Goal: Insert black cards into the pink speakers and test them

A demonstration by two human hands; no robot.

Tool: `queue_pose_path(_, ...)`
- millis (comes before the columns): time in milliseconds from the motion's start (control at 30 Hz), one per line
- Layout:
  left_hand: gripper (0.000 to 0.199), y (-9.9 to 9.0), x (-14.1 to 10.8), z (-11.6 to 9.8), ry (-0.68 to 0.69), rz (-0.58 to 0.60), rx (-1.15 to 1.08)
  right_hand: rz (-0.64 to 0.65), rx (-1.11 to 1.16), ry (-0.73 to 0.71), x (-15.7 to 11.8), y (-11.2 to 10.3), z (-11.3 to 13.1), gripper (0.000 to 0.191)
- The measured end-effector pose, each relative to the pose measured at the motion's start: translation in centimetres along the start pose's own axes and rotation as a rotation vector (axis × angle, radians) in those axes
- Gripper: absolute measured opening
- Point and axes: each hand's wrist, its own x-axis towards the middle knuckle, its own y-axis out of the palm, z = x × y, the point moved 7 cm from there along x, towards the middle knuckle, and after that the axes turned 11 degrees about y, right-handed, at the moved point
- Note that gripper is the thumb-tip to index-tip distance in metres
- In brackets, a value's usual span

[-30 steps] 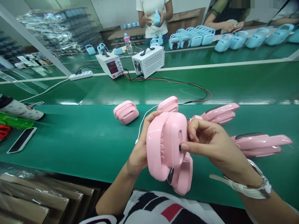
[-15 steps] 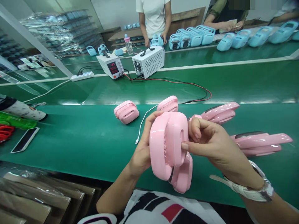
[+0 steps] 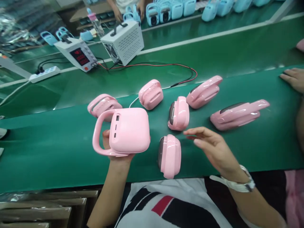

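Observation:
My left hand [image 3: 121, 158] holds up a pink handled device [image 3: 131, 131] from below, its loop handle pointing left. Three small dark ports line the face beside the handle. Most of my left fingers are hidden behind the device. My right hand [image 3: 213, 147] is empty, its fingers stretched out with the thumb apart, over the green table [image 3: 59, 148]. Nearest to it is a pink device with a dark front [image 3: 181, 114]. Another pink device [image 3: 172, 156] stands between my two hands.
Further pink devices lie to the right [image 3: 239, 115], at the back right [image 3: 204, 91], at the back [image 3: 151, 94] and behind the held one [image 3: 104, 104]. A power supply [image 3: 78, 55] and white vented box [image 3: 124, 42] stand beyond. Another person's hand [image 3: 294, 79] rests at right.
My right hand has let go of the held device and moved off to its right. My left hand has carried the device leftward and turned its port side into view.

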Motion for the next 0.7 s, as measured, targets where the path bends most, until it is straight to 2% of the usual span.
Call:
queue_pose_path(67, 0.054, 0.1, -0.4, 2.2, -0.116, 0.069, 0.017, 0.034, 0.029, 0.088, -0.3, 0.5, -3.0, 0.035)
queue_pose_path(133, 0.05, 0.3, -0.7, 4.1, -0.193, 0.106, 0.041, 0.108, 0.155, 0.184, -0.5, 1.6, -5.1, 0.049)
queue_pose_path(200, 0.044, 0.5, -1.0, 5.3, -0.234, 0.153, 0.062, 0.135, 0.281, 0.252, -0.4, 2.3, -6.1, 0.051)
queue_pose_path(300, 0.031, 0.4, -1.2, 6.2, -0.273, 0.217, 0.078, 0.117, 0.36, 0.28, -0.3, 2.4, -6.6, 0.051)
queue_pose_path(367, 0.028, 0.1, -1.5, 6.6, -0.339, 0.197, 0.073, 0.116, 0.373, 0.275, -0.2, 2.2, -6.8, 0.052)
queue_pose_path(567, 0.032, -0.3, -2.7, 7.9, -0.474, -0.032, 0.013, 0.112, 0.374, 0.273, -0.2, 2.1, -7.2, 0.049)
queue_pose_path(700, 0.033, -0.1, -2.6, 8.3, -0.558, 0.023, -0.016, 0.1, 0.395, 0.272, -0.1, 2.0, -7.1, 0.048)
